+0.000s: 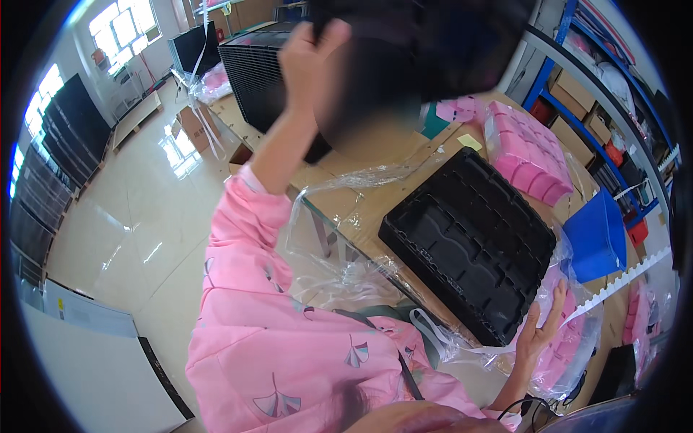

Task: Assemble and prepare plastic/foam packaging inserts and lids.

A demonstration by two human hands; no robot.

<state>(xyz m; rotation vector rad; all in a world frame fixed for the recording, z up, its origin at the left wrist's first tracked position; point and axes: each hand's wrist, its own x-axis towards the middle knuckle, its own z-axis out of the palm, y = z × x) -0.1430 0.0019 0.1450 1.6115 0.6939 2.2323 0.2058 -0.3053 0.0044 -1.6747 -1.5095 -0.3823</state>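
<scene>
My left hand point(314, 68) is raised at the top, its fingers closed over the edge of a black plastic tray point(447, 43), which is partly blurred and cut off by the upper rim. Below it, a black compartment tray point(469, 238) lies on the table's near edge, showing its rows of moulded hollows. My right hand point(538, 332) is at that tray's right corner, fingers spread against clear plastic film over pink trays point(563, 346). Whether its thumb touches the black tray I cannot tell.
A stack of black trays point(253, 79) stands on the far left of the table point(361, 209). Pink trays point(530, 155) in film and a blue bin point(595, 234) are on the right. Loose film point(354, 281) hangs off the near edge. Blue shelving point(541, 79) stands beyond.
</scene>
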